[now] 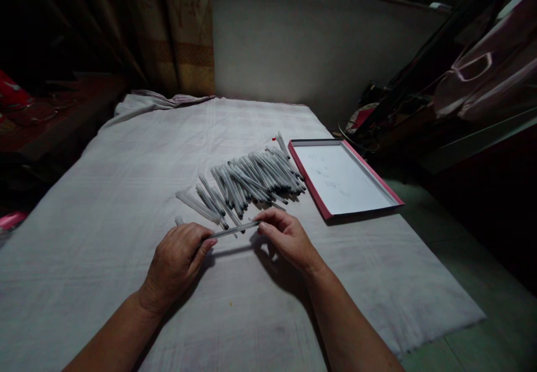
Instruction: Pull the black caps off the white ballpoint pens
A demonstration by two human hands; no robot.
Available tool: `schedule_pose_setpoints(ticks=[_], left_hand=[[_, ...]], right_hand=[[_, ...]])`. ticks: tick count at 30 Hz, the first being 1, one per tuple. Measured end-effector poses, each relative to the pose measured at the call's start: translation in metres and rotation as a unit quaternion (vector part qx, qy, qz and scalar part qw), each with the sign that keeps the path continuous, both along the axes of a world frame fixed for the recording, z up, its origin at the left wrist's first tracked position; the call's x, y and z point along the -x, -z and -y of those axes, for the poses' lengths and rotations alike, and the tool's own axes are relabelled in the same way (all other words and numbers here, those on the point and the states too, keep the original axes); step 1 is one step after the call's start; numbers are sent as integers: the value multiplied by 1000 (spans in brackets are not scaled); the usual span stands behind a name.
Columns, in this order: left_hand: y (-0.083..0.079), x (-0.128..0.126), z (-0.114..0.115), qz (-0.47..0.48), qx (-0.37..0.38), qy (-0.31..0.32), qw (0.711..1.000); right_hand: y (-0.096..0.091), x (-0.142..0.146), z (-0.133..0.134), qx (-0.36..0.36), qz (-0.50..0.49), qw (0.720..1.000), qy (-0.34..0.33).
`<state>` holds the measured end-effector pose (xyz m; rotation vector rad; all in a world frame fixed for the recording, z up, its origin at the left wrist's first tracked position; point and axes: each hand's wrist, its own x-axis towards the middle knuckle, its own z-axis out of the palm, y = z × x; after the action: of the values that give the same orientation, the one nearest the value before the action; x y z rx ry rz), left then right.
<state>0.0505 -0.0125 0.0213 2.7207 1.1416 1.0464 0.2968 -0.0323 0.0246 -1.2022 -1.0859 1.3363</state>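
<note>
A slim translucent pen (pixel 235 230) is stretched between my two hands above the cloth. My left hand (pixel 178 260) pinches its left end between thumb and fingers. At the right end, my right hand (pixel 287 238) is closed on the pen with thumb and fingertips. Just beyond lies a loose pile of similar pens (pixel 255 176), clear-bodied with dark ends, most of them slanting the same way. A few pens (pixel 199 207) lie apart on the pile's left side, close to my left hand.
A shallow box lid (pixel 348 179) with red sides and a white inside, marked with dark smudges, sits right of the pile. A pale checked cloth (pixel 126 182) covers the surface. A small red piece (pixel 274 139) lies behind the pile. Curtains (pixel 184 31) hang at the back left.
</note>
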Motion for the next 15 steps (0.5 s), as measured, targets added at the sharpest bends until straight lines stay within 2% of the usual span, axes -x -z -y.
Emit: schedule_pose_setpoints(ticks=[8, 15], left_hand=[[1, 0, -1, -7, 16, 2, 1000], [1, 1, -3, -51, 32, 3, 998]], right_hand=[[-1, 0, -2, -2, 17, 1000, 24], [-1, -4, -1, -19, 36, 999, 36]])
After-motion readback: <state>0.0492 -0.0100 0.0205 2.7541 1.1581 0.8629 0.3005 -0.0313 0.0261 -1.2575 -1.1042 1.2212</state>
